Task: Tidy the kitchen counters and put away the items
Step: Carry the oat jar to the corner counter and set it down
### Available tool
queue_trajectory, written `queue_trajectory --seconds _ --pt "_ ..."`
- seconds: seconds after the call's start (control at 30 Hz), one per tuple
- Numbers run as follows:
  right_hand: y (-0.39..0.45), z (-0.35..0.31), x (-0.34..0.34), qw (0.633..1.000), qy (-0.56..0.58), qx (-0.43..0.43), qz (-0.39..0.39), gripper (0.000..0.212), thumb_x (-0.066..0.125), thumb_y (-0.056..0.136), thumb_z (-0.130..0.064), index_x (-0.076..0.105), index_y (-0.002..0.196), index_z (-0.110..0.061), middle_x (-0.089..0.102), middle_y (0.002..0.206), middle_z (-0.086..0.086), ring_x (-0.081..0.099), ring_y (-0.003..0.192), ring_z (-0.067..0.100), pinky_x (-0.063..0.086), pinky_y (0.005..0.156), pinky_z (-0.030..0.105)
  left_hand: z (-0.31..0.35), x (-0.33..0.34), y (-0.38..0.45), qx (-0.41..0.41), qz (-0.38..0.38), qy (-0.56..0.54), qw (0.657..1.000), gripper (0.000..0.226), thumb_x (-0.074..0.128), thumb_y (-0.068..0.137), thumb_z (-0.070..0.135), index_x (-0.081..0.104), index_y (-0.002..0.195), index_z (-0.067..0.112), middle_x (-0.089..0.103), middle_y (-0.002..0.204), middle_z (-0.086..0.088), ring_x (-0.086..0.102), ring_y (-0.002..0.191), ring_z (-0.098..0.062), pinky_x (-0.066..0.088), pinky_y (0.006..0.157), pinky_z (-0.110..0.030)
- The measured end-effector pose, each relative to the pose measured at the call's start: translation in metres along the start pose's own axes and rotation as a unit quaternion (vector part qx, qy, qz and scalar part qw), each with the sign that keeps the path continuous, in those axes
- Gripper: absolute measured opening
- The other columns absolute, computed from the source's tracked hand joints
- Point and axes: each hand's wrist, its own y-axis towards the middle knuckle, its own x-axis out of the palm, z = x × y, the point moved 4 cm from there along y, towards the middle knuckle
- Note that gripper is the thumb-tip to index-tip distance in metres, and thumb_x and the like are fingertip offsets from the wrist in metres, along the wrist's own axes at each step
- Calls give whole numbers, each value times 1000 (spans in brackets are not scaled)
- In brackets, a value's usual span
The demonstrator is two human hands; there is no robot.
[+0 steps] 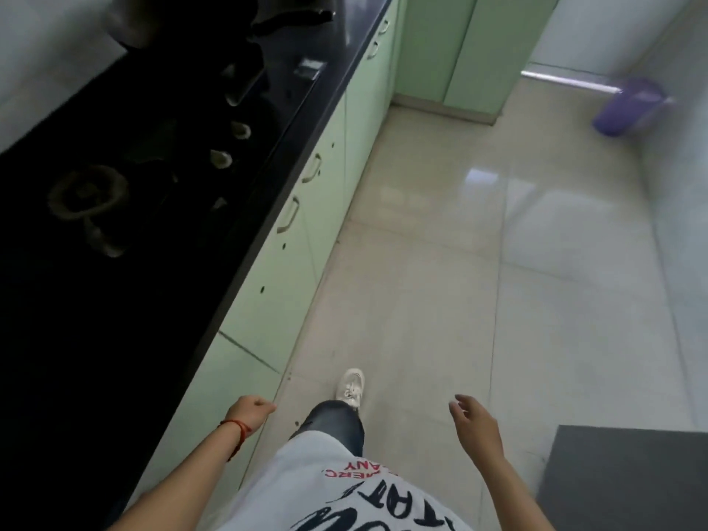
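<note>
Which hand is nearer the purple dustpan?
Right. The right hand hangs below the purple dustpan, on its side of the floor; the left hand is beside the counter, farther off.

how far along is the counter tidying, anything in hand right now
Nothing is in hand: the left hand and right hand are both empty. Still left: dark cookware sits at the far end of the black counter. Nothing shows as clearly finished.

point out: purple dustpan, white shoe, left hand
purple dustpan (628, 107): head view, on its scoop body.
white shoe (351, 387): head view, on the laces.
left hand (251, 410): head view, on the back of the hand.
</note>
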Motion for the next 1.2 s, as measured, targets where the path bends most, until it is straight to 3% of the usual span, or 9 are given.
queue_trajectory --seconds 0.07,0.13,0.27,0.43,0.53,0.63,0.77,0.9,1.2 --pt "32 -21 -12 1000 22 16 11 35 48 93 -22 55 124 -6 60 124 16 55 114 28 39 88 30 31 -6 26 -2 -6 13 1000 36 56 84 16 42 51 15 41 53 -3 37 51 -17 29 53 -25" --pt "59 -37 -26 998 43 43 18 35 48 94 -23 55 123 -5 61 123 15 55 110 27 38 84 29 69 -13 48 0 -21 37 999 37 56 85 17 38 52 16 37 54 -1 33 51 -15 24 51 -25" --pt "104 -59 -46 992 89 87 30 33 46 94 -24 57 120 -5 61 121 13 47 94 18 35 81 28 157 -23 79 17 -52 51 997 32 55 86 19 46 56 13 46 61 -4 45 71 -20 34 64 -26" --pt "145 -66 -63 981 124 149 32 33 46 93 -24 57 119 -6 62 118 13 57 106 27 40 83 30 276 -20 112 70 -86 67 992 16 53 87 23 61 85 9 55 86 -8 50 84 -19 39 75 -25" --pt "174 -68 -78 972 151 174 43 32 47 93 -23 58 117 -6 63 117 13 58 108 28 44 91 37 342 -12 135 86 -103 59 989 16 53 88 22 56 74 14 55 87 -8 50 85 -20 40 75 -26" --pt "214 -73 -95 966 169 189 49 29 48 92 -22 60 114 -7 65 114 13 59 107 29 43 91 38 397 -4 160 80 -108 52 990 24 53 88 22 52 64 17 51 74 -4 47 71 -19 38 61 -23" --pt "282 -89 -127 966 169 194 34 29 48 92 -21 60 113 -6 65 112 14 59 105 30 42 87 34 456 -1 192 57 -87 44 994 28 55 87 23 50 60 16 49 72 -6 45 69 -21 34 54 -21" --pt "363 -124 -172 968 170 184 17 26 49 92 -21 62 109 -5 65 104 12 60 103 31 42 84 32 499 -3 212 21 -61 36 997 25 55 86 23 49 63 15 49 78 -9 45 72 -21 39 64 -26" --pt "542 -266 -260 983 165 85 -1 25 49 92 -22 60 110 -8 63 97 8 60 96 26 45 84 34 626 -10 268 6 -46 -31 998 21 55 88 24 55 70 12 54 80 -7 50 82 -23 40 68 -27"
